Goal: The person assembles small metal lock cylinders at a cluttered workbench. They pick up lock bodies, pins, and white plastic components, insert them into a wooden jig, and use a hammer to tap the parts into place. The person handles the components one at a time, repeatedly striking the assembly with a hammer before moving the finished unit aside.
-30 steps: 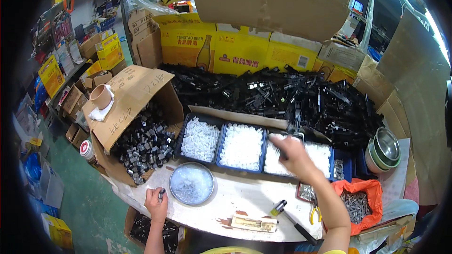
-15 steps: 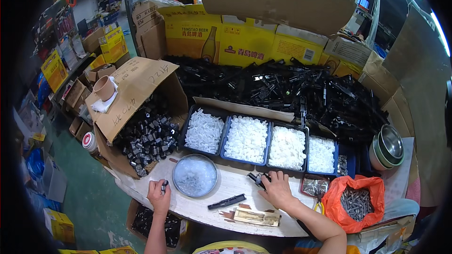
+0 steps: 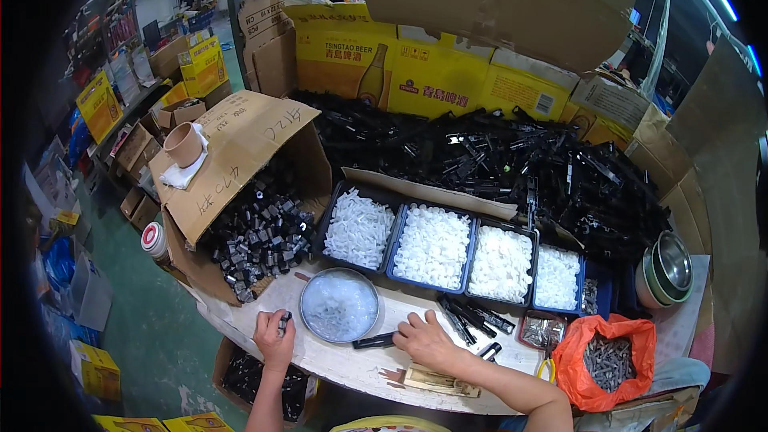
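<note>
My left hand [image 3: 274, 342] is closed around a small black and metallic block [image 3: 284, 322], left of a round metal dish [image 3: 339, 305] holding a pale, translucent mass. To the dish's right, my right hand [image 3: 432, 344] bends its fingers over the right end of a narrow black plastic bar [image 3: 373, 342] lying on the table. Just below that hand lies a pale yellowish grooved fixture [image 3: 440, 382], partly covered by the forearm. Several long black parts [image 3: 458, 320] rest beyond the right hand, and a short black piece [image 3: 490, 351] lies beside its wrist.
Trays of white plastic pieces [image 3: 433, 246] line the table's back, before a heap of black parts [image 3: 496, 152]. A cardboard box [image 3: 240, 160] of small black blocks stands left. At right are an orange bag [image 3: 572, 356] of grey pieces, a clear-lidded box [image 3: 542, 328] and stacked bowls [image 3: 670, 262].
My right hand has left the black parts near the trays, which now lie on the table, and moved left and nearer onto the black bar. My left hand still holds its block.
</note>
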A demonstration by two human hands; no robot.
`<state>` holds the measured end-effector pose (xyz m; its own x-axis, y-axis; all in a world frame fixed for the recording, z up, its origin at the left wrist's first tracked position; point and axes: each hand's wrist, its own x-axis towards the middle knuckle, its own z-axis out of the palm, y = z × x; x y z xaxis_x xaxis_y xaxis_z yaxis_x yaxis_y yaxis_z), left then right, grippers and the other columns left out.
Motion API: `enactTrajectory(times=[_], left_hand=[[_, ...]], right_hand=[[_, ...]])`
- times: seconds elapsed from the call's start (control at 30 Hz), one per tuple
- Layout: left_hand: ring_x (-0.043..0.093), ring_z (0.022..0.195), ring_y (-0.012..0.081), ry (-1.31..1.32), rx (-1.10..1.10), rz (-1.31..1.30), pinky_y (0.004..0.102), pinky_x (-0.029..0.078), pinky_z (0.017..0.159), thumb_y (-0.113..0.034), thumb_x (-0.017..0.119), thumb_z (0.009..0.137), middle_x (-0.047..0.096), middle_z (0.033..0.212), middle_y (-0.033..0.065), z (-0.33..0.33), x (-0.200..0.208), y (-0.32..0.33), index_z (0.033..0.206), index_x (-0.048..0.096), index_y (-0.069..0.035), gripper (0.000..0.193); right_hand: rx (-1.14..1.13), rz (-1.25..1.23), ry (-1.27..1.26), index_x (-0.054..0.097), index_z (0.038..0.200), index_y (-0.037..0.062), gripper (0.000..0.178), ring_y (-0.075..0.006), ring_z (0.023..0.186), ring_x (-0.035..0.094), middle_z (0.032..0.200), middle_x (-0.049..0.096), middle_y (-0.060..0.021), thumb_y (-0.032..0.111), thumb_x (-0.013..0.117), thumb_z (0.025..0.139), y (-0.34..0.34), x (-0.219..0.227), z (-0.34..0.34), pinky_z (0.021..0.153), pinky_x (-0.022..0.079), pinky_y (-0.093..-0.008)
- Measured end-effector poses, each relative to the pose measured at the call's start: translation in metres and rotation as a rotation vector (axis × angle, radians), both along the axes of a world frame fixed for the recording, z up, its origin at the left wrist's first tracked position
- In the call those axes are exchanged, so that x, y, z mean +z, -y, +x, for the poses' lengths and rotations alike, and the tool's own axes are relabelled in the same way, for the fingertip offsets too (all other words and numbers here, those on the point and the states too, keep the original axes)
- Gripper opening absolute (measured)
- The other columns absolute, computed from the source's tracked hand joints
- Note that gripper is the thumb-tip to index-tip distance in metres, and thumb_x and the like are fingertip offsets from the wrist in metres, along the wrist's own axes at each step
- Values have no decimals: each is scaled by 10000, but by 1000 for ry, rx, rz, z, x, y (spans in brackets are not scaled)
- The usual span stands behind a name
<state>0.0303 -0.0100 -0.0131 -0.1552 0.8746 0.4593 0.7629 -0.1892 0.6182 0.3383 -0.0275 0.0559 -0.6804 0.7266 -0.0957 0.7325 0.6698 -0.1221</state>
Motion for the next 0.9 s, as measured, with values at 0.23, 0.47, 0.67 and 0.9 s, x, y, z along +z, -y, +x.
enactTrajectory(times=[0.23, 0.47, 0.67, 0.9], left_hand=[[539, 687, 261, -46, 11, 8, 360, 441, 589, -22, 670, 623, 494, 765, 94, -1, -9, -1, 864, 612, -35, 248], [542, 671, 261, -25, 31, -9, 358, 446, 586, -16, 674, 605, 499, 761, 89, 1, -7, -3, 860, 614, -48, 264], [489, 576, 180, -47, 27, 90, 278, 394, 493, 1, 668, 596, 500, 723, 71, -4, -11, -3, 853, 632, -45, 264], [549, 648, 256, -2, 89, -37, 339, 451, 553, -10, 684, 577, 514, 751, 96, -2, -8, 3, 843, 626, -44, 274]], right_hand=[[-394, 147, 104, 610, 760, 65, 162, -257, 815, 500, 803, 573, -105, 217, 554, 769, -18, 16, 44, 709, 340, -459], [-684, 636, -280, 588, 837, 22, 225, -330, 816, 508, 829, 553, -165, 221, 629, 742, -205, 69, 71, 698, 398, -435], [-1168, 331, -97, 471, 1145, 12, 608, -384, 973, 523, 1094, 522, -229, 355, 688, 693, -331, 74, 46, 769, 448, -498], [-1205, -5, -66, 371, 1284, 54, 544, -400, 1103, 445, 1229, 435, -221, 231, 547, 801, -364, 67, 35, 716, 429, -588]])
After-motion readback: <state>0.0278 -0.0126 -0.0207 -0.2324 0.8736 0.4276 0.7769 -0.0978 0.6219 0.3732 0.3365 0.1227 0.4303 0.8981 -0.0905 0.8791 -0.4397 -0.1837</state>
